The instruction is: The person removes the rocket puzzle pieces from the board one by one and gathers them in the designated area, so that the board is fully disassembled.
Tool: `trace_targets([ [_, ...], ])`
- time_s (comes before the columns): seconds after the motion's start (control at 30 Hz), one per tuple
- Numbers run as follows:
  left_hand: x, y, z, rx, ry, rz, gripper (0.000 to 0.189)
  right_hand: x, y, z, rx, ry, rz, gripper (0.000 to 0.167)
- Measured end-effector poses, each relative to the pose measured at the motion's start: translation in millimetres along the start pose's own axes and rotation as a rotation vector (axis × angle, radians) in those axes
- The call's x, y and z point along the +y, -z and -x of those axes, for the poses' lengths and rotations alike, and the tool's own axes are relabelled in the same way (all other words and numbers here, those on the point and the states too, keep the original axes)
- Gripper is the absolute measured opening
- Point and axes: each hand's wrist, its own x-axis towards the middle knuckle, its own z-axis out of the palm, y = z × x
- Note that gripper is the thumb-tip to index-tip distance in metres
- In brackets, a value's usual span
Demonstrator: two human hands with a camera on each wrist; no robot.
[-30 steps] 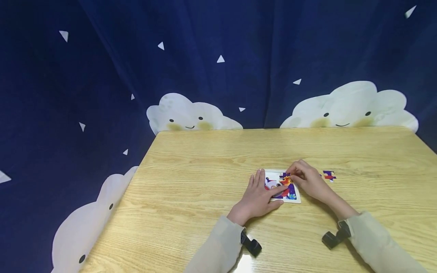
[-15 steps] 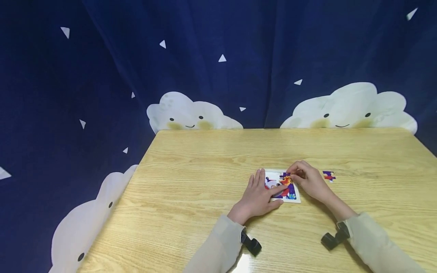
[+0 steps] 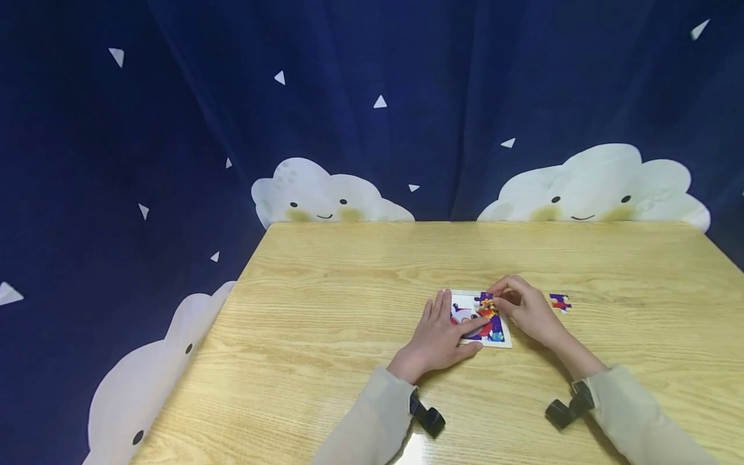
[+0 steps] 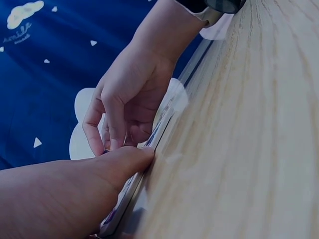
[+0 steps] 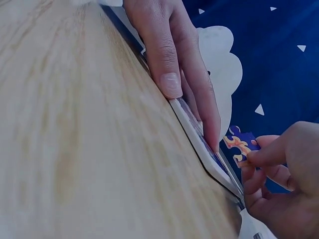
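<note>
In the head view a white-rimmed jigsaw puzzle [image 3: 507,341] lies on the table, with colourful pieces on its right side and a pale area at upper left. My left hand [image 3: 438,339] rests flat on it with straight fingers, the index finger reaching across the picture and the thumb by the near edge. Thumb and fingers of my right hand [image 3: 531,313] pinch a purple and orange jigsaw piece [image 5: 240,144] over the puzzle's upper right part. In the right wrist view the piece is tilted, close beside the left index fingertip. The left hand hides the puzzle's left part.
Another jigsaw piece [image 3: 560,302], purple and red, lies on the wooden table [image 3: 325,278] just right of the right hand. A dark blue curtain [image 3: 325,77] with white clouds and triangles hangs behind the table and along its left side.
The piece in my right hand has shifted slightly left over the puzzle, and the right fingers have moved a little with it. My left hand stays in place.
</note>
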Motion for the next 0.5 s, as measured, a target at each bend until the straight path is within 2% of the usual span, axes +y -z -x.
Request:
trace_targets([
  [0.3, -1.9, -4.2, 0.0, 0.025, -0.007, 0.016, 0.048, 5.5, 1.4, 0.6, 0.059, -0.002, -0.018, 0.016],
  [0.5, -1.8, -3.1, 0.4, 0.033, -0.011, 0.014, 0.048, 6.4, 8.9, 2.8, 0.087, -0.031, -0.024, 0.014],
])
